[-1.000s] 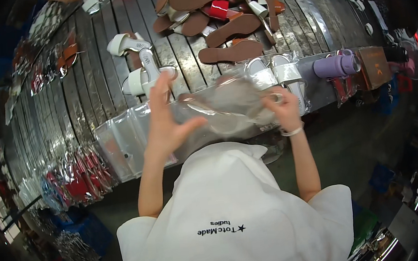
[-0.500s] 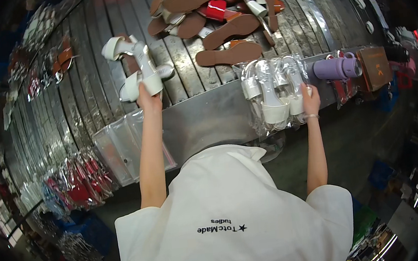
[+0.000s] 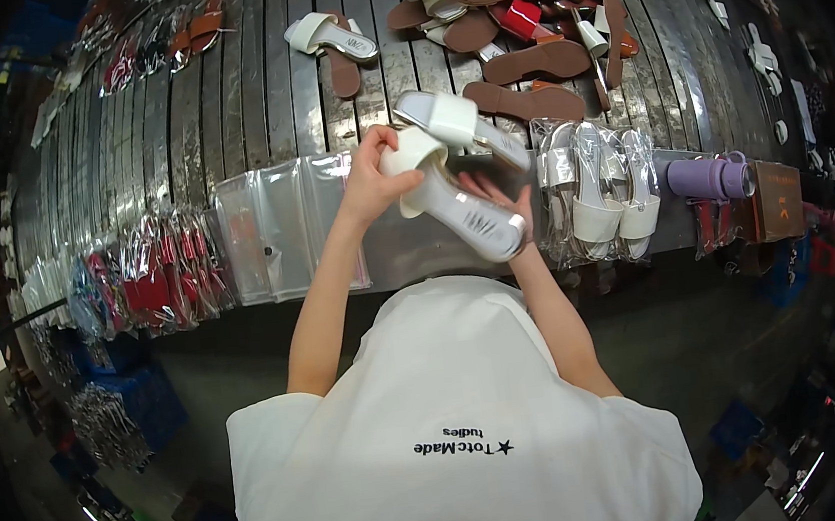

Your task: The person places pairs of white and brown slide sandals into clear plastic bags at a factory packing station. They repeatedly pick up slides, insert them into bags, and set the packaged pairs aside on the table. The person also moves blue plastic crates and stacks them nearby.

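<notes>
My left hand (image 3: 375,179) is closed around the white strap of a sandal (image 3: 469,217), held tilted above the metal edge with its silvery insole up. A second white sandal (image 3: 452,121) is just beyond it, slightly blurred; what supports it is hard to make out. Around the heel end of the nearer sandal is my right hand (image 3: 514,213), thumb and fingers apart, part of the palm hidden behind the sole. Beside it on the right, white sandals in clear bags (image 3: 598,208) lie on the metal ledge (image 3: 397,252).
A heap of brown-soled sandals (image 3: 534,63) covers the slatted surface (image 3: 261,95) ahead. Farther left lie two more sandals (image 3: 331,43). Clear plastic bags (image 3: 285,238) and bagged red items (image 3: 178,273) line the left edge. A purple bottle (image 3: 706,178) and brown box (image 3: 779,201) are right.
My left hand has lifted sandals from the slatted surface and brought them right, toward my body. My right hand has left the bagged sandals and come over to them. The view has shifted.
</notes>
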The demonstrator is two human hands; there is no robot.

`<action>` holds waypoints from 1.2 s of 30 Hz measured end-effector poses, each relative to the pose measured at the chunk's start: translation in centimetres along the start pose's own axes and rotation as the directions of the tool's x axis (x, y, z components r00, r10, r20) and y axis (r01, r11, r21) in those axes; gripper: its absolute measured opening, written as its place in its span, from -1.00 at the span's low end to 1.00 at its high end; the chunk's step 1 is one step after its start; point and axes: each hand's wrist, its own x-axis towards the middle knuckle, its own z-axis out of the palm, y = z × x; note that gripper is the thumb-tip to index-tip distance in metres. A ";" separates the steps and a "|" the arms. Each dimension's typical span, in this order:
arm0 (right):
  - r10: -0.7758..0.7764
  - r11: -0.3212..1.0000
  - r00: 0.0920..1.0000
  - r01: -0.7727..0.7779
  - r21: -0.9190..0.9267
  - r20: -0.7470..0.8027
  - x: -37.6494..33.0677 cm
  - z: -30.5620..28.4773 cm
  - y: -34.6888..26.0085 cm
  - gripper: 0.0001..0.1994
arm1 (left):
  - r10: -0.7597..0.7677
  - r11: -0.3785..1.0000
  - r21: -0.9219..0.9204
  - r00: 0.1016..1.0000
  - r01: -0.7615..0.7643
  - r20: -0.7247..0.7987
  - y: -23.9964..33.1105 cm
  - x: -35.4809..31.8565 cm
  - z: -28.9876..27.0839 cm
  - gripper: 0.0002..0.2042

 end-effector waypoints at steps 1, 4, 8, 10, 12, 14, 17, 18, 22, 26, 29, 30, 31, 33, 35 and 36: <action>-0.146 0.964 0.989 0.135 -0.230 -0.033 -0.2 0.3 0.3 -0.06 | -0.058 0.987 0.150 0.998 0.054 0.023 -1.5 -0.5 -1.0 -0.55; -0.067 0.947 0.994 0.092 -0.307 0.092 -2.1 -1.1 -2.0 -0.25 | -0.104 0.690 0.722 0.994 0.040 0.044 -6.9 -2.4 -2.9 -0.44; -0.319 0.258 0.947 0.038 -0.965 -0.048 -4.1 -1.8 -2.1 -0.70 | 0.235 0.642 0.766 0.952 -0.002 -0.195 -15.2 -6.2 -2.8 -0.35; -0.366 0.086 0.906 -0.192 -0.978 -0.210 -4.4 0.4 1.0 -0.69 | 0.187 0.757 0.640 0.895 0.132 -0.406 -18.0 -7.0 -2.9 -0.38; -0.431 -0.281 0.884 -0.323 -0.904 -0.181 -2.3 -2.3 0.9 -0.61 | 0.132 0.846 0.488 0.805 0.212 -0.578 -19.1 -7.0 -2.7 -0.49; -0.432 -0.402 0.900 -0.249 -0.881 -0.057 -0.9 -2.1 3.0 -0.56 | 0.195 0.810 0.554 0.802 0.192 -0.565 -17.7 -7.3 -2.3 -0.54; -0.332 -0.460 0.939 -0.075 -0.885 0.093 0.1 0.1 7.0 -0.58 | 0.083 0.919 0.353 0.788 0.177 -0.610 -15.2 -7.5 -2.1 -0.57; -0.286 -0.511 0.952 -0.051 -0.858 0.113 0.8 -0.3 7.5 -0.59 | 0.008 0.958 0.228 0.784 0.171 -0.621 -14.7 -7.5 -2.1 -0.57; -0.140 -0.611 0.978 0.039 -0.791 0.157 2.3 0.3 9.9 -0.57 | -0.111 0.928 -0.344 0.771 -0.146 -0.627 -10.3 -7.7 -2.9 -0.74; -0.048 -0.672 0.995 0.032 -0.740 0.087 2.7 1.0 10.2 -0.45 | 0.172 0.935 0.350 0.788 0.059 -0.591 -11.8 -9.4 -11.1 -0.83; -0.160 -0.911 0.986 -0.167 -0.378 -0.050 4.2 0.8 9.3 -0.40 | 0.576 0.520 0.854 0.732 0.014 -0.363 -15.7 -10.0 -12.4 -0.84; -0.231 -0.951 0.971 -0.240 -0.194 -0.067 4.5 0.6 9.2 -0.39 | 0.591 0.521 0.853 0.712 0.022 -0.379 -16.6 -10.1 -12.6 -0.84; -0.223 -0.947 0.974 -0.227 -0.229 -0.041 4.3 0.8 9.4 -0.36 | 0.439 0.773 0.633 0.685 0.042 -0.582 -16.4 -10.0 -12.7 -0.85; -0.206 -0.935 0.979 -0.194 -0.296 0.008 3.3 1.2 9.8 -0.30 | 0.251 0.937 0.348 0.647 0.024 -0.720 -16.0 -10.2 -13.1 -0.87; -0.155 -0.888 0.988 -0.140 -0.438 -0.002 2.3 0.9 11.9 -0.32 | 0.297 0.930 0.366 0.641 -0.027 -0.707 -12.0 -10.9 -13.4 -0.89; -0.128 -0.854 0.992 -0.113 -0.508 -0.007 2.0 0.6 12.8 -0.33 | 0.407 0.866 0.493 0.695 -0.086 -0.593 -10.3 -11.4 -13.4 -0.89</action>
